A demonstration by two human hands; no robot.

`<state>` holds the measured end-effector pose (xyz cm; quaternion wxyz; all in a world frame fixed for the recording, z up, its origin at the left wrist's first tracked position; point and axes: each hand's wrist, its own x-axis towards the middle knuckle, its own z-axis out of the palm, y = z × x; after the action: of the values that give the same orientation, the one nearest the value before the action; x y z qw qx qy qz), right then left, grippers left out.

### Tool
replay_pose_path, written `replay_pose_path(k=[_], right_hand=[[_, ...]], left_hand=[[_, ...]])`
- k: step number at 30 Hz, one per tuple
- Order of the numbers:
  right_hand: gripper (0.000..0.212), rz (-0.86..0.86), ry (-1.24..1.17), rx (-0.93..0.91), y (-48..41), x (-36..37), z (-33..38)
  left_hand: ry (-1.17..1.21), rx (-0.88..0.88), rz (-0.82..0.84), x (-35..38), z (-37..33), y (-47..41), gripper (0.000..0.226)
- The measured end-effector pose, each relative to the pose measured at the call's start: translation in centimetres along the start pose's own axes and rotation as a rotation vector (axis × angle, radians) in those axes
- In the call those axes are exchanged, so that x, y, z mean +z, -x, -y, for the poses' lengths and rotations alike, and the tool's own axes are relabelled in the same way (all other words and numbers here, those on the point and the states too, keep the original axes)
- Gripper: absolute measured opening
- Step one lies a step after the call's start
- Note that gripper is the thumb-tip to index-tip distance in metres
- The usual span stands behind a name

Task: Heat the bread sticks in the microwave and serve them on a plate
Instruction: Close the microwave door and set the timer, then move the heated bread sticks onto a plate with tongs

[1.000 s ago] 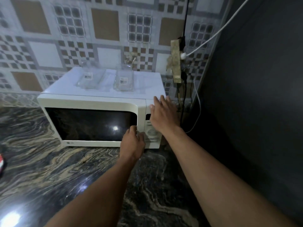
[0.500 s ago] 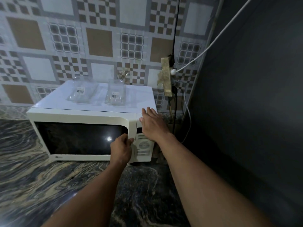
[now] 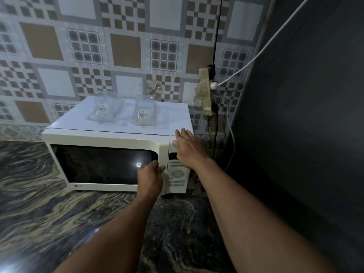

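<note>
A white microwave stands on the dark marbled counter, its door closed and its window dark. My left hand curls its fingers around the right edge of the microwave door, next to the control panel. My right hand lies flat with spread fingers on the microwave's top right front corner, above the panel. No bread sticks or plate are in view.
Two clear plastic containers with barcode labels lie on the microwave's top. A power strip with black and white cables hangs on the tiled wall to the right. A dark wall closes off the right side. The marbled counter extends in front.
The view has tilted up and the microwave sits lower in frame. My left hand has shifted from the panel's lower edge onto the door's right edge. My right hand stays on the top corner.
</note>
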<state>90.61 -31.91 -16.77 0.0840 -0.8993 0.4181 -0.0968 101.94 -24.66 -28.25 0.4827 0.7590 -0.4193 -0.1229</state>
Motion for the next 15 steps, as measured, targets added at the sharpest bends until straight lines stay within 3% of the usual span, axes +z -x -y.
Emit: replay_pose_path(k=[15], right_hand=[[0.052, -0.012, 0.005, 0.001, 0.09, 0.19, 0.01]], left_hand=[[-0.003, 0.008, 0.007, 0.0, 0.27, 0.13, 0.02]])
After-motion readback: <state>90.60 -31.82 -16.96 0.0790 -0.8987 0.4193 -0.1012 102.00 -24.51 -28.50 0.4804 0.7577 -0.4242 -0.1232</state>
